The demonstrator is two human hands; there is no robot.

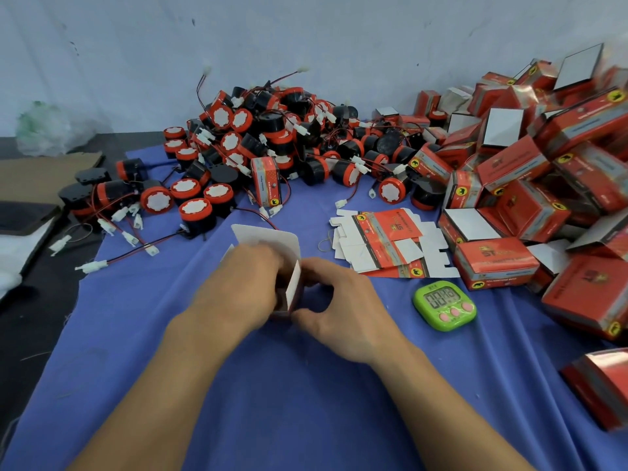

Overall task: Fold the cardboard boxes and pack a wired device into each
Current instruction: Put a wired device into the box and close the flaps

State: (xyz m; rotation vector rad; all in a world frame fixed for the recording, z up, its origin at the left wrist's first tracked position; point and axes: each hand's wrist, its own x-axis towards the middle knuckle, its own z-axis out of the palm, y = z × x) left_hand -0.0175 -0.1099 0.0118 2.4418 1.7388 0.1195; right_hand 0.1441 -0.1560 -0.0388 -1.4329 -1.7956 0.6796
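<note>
We are mid-fold: our left hand (244,287) and right hand (343,300) curl their fingers (319,268) round the small red-and-white cardboard box (268,239) above the blue-clothed desk (306,419). Next, we judge, flaps need tucking, then fetching a black-and-red wired device (195,212).

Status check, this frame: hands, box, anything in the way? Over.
Left hand and right hand both grip a half-folded box, flap up. Contents hidden. Nothing in the way.

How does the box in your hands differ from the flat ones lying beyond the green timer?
The held box is opened up, its white lid flap standing; the flat blanks lie collapsed on the blue cloth. The held box is gripped by the left hand and right hand; the flat blanks lie untouched, loosely stacked. Both show white unprinted card.
</note>
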